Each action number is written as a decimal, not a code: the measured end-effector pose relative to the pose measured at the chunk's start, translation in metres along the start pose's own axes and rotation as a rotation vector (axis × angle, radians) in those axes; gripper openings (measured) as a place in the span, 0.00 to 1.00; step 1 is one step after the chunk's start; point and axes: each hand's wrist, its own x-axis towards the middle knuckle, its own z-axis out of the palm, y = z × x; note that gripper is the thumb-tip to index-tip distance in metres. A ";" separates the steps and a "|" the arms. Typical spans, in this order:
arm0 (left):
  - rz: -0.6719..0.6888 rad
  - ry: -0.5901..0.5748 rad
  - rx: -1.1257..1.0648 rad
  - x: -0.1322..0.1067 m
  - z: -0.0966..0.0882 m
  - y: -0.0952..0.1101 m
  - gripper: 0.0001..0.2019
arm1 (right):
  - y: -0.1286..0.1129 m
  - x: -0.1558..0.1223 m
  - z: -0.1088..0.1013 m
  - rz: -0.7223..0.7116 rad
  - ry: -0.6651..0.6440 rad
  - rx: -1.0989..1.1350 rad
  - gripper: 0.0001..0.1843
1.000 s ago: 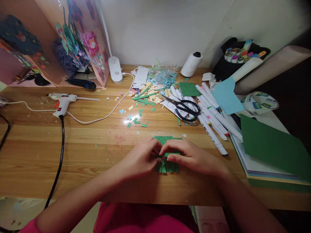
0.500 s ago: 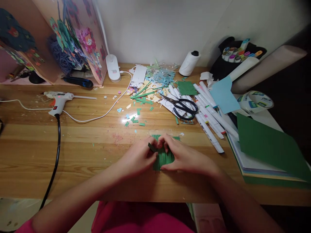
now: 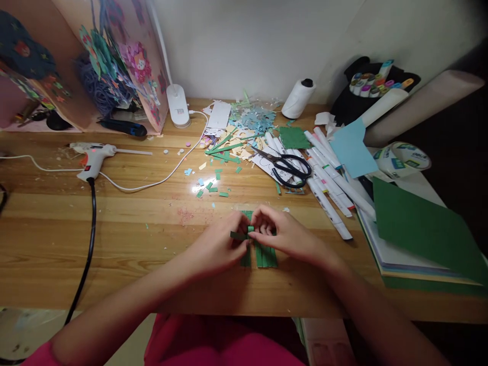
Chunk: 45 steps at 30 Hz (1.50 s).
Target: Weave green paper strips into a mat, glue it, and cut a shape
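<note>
Green paper strip is pinched in the narrowed fingertips of the left hand and right hand. Beneath, other green pieces lie on the desk.

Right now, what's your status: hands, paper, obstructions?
Left hand and right hand pinching green paper strip. More green strips underneath. Scissors beyond, apart from hands.

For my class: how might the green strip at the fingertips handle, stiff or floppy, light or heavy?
The green strip is probably light, since it looks narrow and thin. It likely isn't limp: its free end juts beside the left hand without visible drooping.
</note>
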 end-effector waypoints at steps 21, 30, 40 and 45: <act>0.037 0.000 0.174 0.002 0.008 -0.001 0.08 | -0.005 -0.008 -0.023 -0.117 -0.122 -0.338 0.05; 0.044 0.009 0.252 0.001 0.011 0.003 0.03 | -0.006 -0.007 -0.022 -0.244 -0.106 -0.434 0.07; 0.036 0.044 0.266 0.000 0.017 0.000 0.03 | -0.007 -0.010 -0.027 -0.197 -0.120 -0.378 0.07; 0.071 0.028 0.240 -0.001 0.022 0.004 0.08 | -0.006 -0.011 -0.032 -0.078 -0.119 -0.285 0.07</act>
